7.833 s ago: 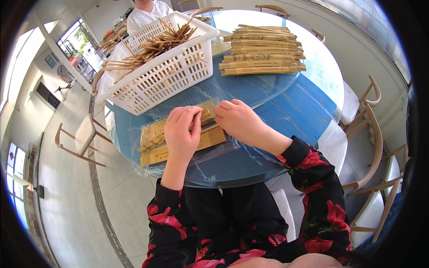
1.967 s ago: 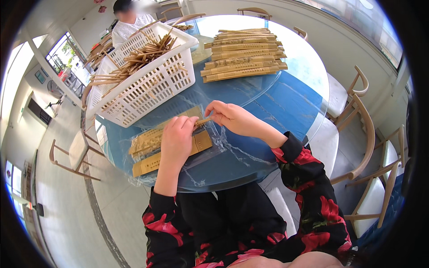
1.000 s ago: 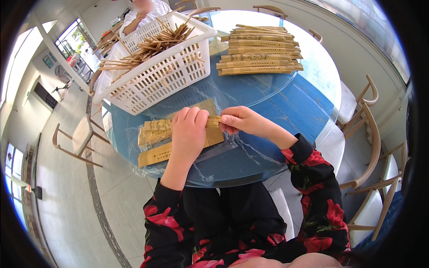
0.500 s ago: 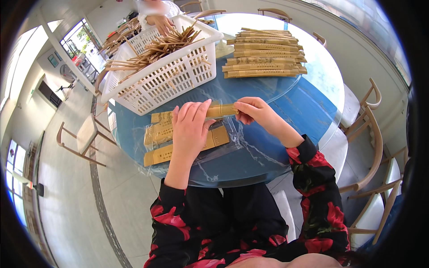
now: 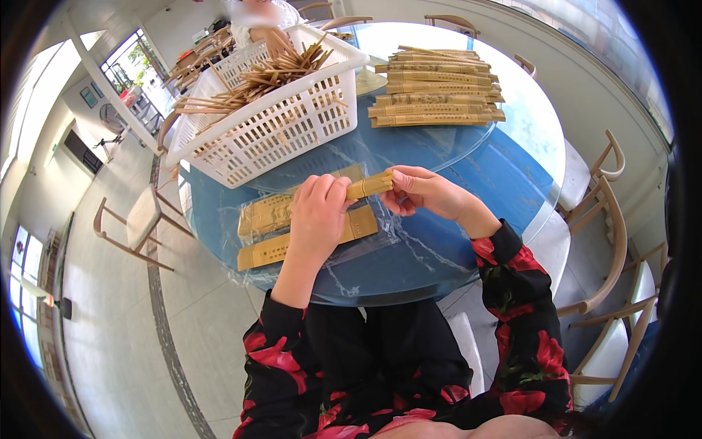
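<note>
My left hand [image 5: 319, 212] is closed over a gold-brown paper chopstick sleeve [image 5: 371, 185], covering its left part. At the sleeve's right end, the thumb and fingers of my right hand [image 5: 430, 194] pinch the edge. Whether anything is inside the sleeve cannot be made out. Below my hands, a flat gold-brown sleeve [image 5: 265, 253] lies on the table, partly hidden by my left forearm. A clear plastic wrapper [image 5: 387, 233] with more sleeves [image 5: 267, 214] in or under it is beside that one.
Ahead on the left stands a white slotted basket [image 5: 292, 124] heaped with wooden chopsticks [image 5: 272, 82]. Another person's hand [image 5: 272, 40] reaches over its far side. Rows of filled sleeves [image 5: 437, 89] are piled at the far right of the round blue table [image 5: 504, 175]. Chairs surround it.
Both hands have shifted slightly, with the sleeve tilting and lowering a little nearer to me. My left hand has slid right and down. The other person's hand has moved at the basket.
</note>
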Demonstrator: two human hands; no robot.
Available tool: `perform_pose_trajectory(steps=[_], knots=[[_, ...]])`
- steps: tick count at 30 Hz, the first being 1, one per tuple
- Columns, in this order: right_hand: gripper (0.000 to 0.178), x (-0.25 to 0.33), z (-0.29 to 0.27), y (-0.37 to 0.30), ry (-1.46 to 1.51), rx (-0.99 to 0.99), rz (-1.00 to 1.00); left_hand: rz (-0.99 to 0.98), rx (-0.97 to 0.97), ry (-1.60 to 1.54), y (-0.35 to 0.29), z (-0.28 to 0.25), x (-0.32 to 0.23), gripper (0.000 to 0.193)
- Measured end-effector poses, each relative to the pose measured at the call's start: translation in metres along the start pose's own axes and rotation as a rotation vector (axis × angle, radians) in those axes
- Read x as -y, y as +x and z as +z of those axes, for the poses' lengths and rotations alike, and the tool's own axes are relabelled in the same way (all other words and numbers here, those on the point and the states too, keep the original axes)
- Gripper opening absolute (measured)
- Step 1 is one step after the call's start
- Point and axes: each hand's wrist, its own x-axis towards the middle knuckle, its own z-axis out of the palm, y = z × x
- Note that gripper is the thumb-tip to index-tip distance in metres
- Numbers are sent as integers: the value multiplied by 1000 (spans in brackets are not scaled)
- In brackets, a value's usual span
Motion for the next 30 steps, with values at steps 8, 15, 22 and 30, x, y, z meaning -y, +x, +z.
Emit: perform_pose_trajectory(steps=[8, 15, 22, 30], knots=[[38, -7, -9, 1, -81, -45, 75, 54, 48, 139, 1, 7, -2, 25], [28, -10, 12, 5, -1129, -278, -403, 56, 68, 226, 0, 22, -3, 25], [17, -14, 6, -2, -1251, -344, -395, 18, 39, 106, 0, 25, -5, 44], [20, -2, -99, -40, -1194, -916, -358, 81, -234, 60, 5, 23, -5, 38]])
